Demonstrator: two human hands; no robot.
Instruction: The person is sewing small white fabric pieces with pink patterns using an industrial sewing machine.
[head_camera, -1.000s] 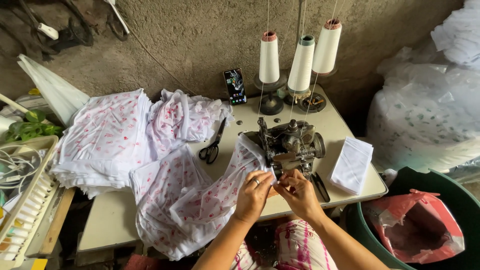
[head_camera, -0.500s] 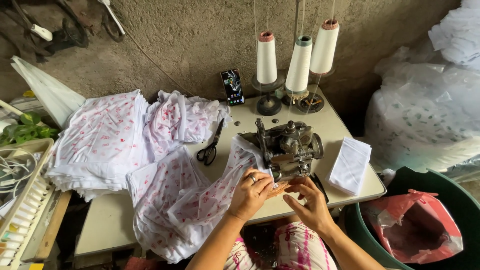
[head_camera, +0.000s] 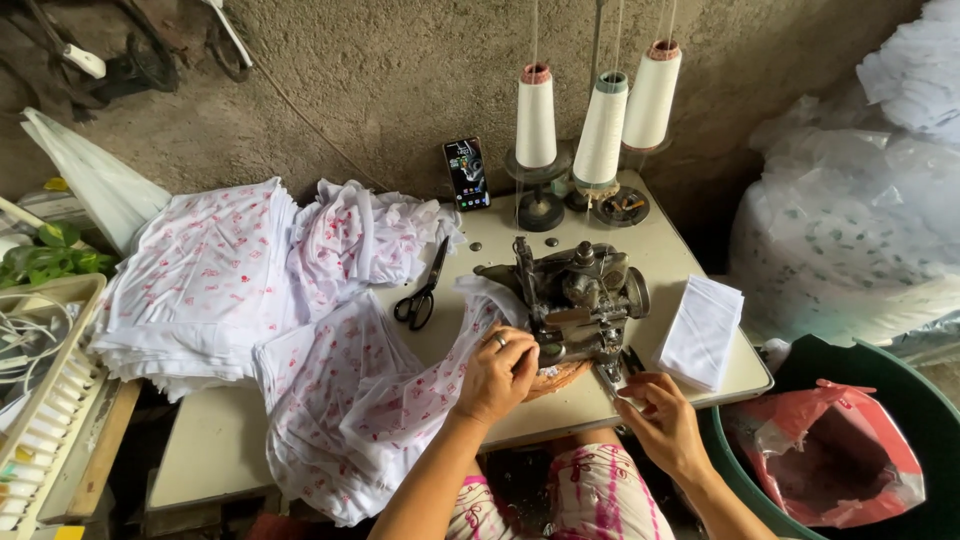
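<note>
A small grey overlock sewing machine (head_camera: 575, 295) stands on a pale table (head_camera: 215, 450). My left hand (head_camera: 497, 372), a ring on one finger, presses white fabric with a red print (head_camera: 370, 405) against the machine's front; its fingers are curled on the cloth. My right hand (head_camera: 665, 420) hovers at the table's front edge, right of the machine, fingers apart, next to small dark snips (head_camera: 630, 358). Whether it touches them I cannot tell. Three white thread cones (head_camera: 600, 130) stand behind the machine.
Black scissors (head_camera: 425, 290) lie left of the machine. Stacks of the same printed fabric (head_camera: 205, 280) cover the table's left. A phone (head_camera: 466, 173) leans on the wall. Folded white cloth (head_camera: 703, 330) lies at the right. A green tub with a red bag (head_camera: 840, 450) sits lower right.
My right hand has drawn back from the machine's front to the table edge at the right. My left hand stays on the fabric by the needle area.
</note>
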